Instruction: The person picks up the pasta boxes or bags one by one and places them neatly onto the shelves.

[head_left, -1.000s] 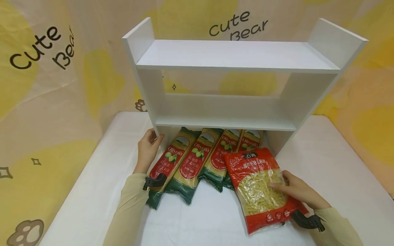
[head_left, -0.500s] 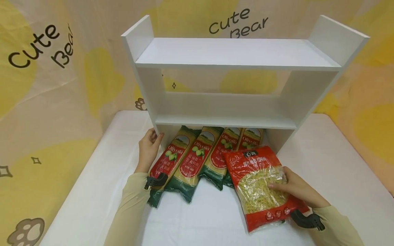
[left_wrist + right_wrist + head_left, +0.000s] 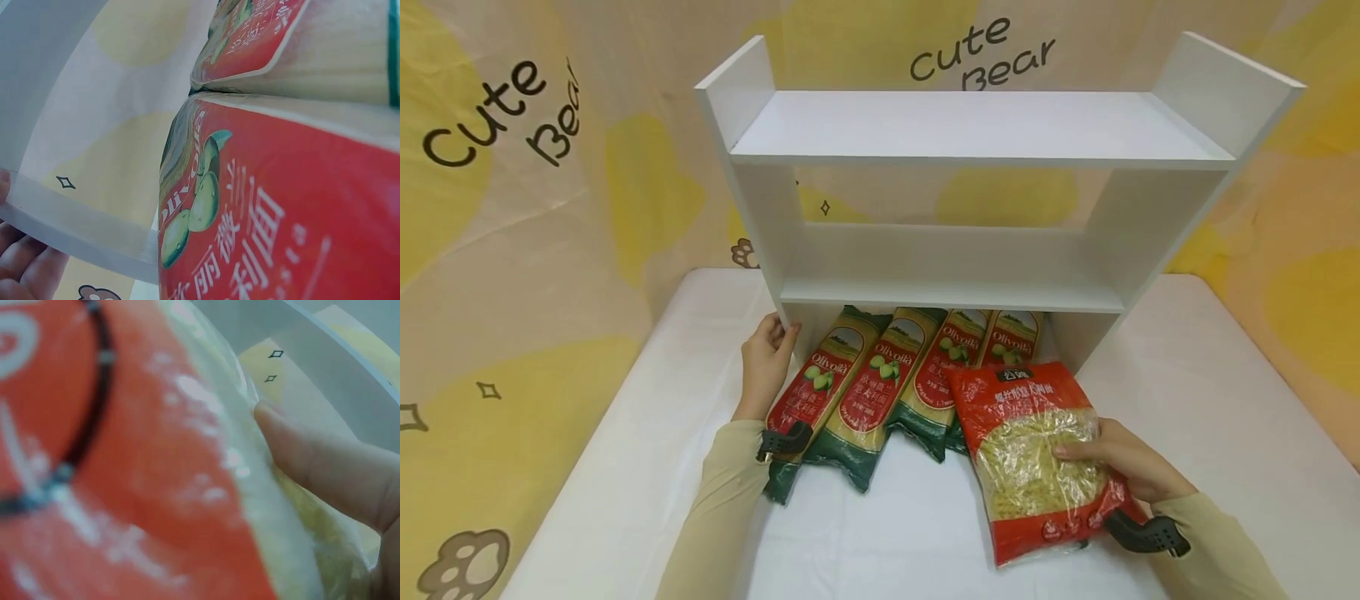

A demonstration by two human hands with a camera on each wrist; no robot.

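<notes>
In the head view, see the left hand [image 3: 767, 358] at the shelf [image 3: 992, 125], thumb and fingers bent round its left edge. Find the bag [image 3: 1026, 458] in the right hand [image 3: 1131, 458], gripped at the side with thumb across the front, fingers mostly hidden behind. Located before the right end of the bottom tier, overlapping the rightmost of four packs [image 3: 876, 392] slanting out onto the bench [image 3: 880, 533]; cannot tell whether touching them. Probably best to support the bag low from behind, and to lift its top edge clear of the packs before any shift towards the shelf.

In the left wrist view, note curled fingers by the shelf's edge, close to a pack. Brace lightly there, without dragging the shelf askew or knocking that pack.

In the right wrist view, see only thumb against the bulging plastic. Hold firmly, but avoid crushing the contents.
</notes>
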